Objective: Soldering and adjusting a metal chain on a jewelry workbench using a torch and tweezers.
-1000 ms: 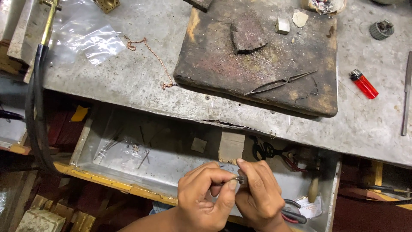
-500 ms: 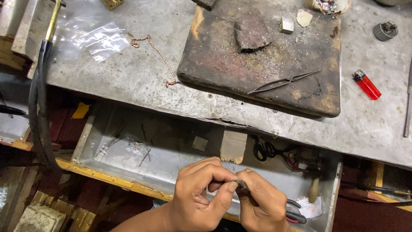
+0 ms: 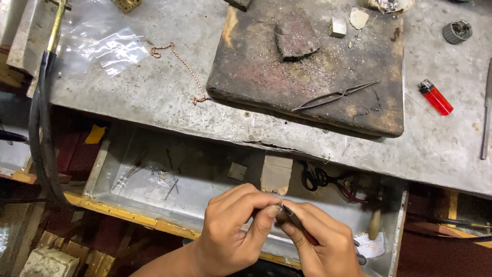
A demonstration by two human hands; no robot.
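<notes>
— Both hands have edged slightly right over the open drawer [image 3: 154, 205] since a second ago, haven't they?

— Yes. From the head view, the left hand [image 3: 233, 233] pinches a tiny piece, too small to tell, thumb and forefinger shut tight on it.

— And the right hand [image 3: 323, 243]?

— Closed around small pliers [image 3: 294, 221], their tips meeting that piece, below the tabletop's [image 3: 154, 97] near edge.

— Up on the tabletop?

— Tweezers [image 3: 333, 96] lie on the charred board [image 3: 287, 77]; red lighter [image 3: 435, 96] near the right edge, copper chain [image 3: 179, 61] to the left.
</notes>
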